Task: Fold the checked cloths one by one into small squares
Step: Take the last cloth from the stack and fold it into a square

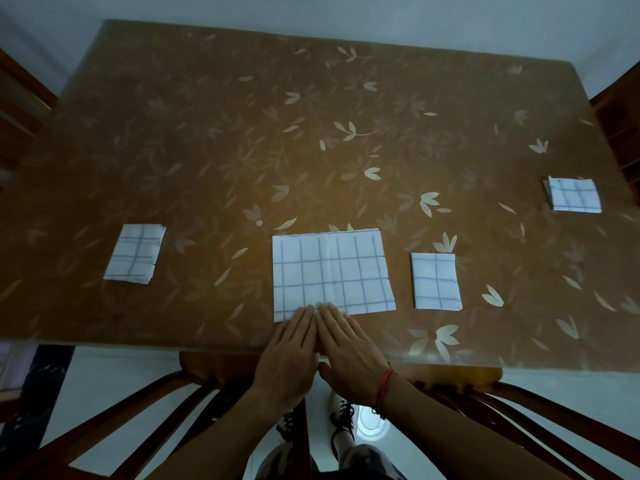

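Observation:
A white cloth with blue checks [332,271] lies flat in a wide rectangle at the table's near middle. My left hand [289,355] and my right hand [349,355] lie side by side, fingers straight, with the fingertips pressing on the cloth's near edge. Three smaller folded checked cloths lie apart: one at the left [135,252], one just right of the wide cloth [435,280], one at the far right [575,195].
The table [311,133] has a brown leaf-patterned cover under glass. Wooden chairs stand at the left [17,98], the right [620,123] and the near side [214,368]. My feet show on the pale floor below.

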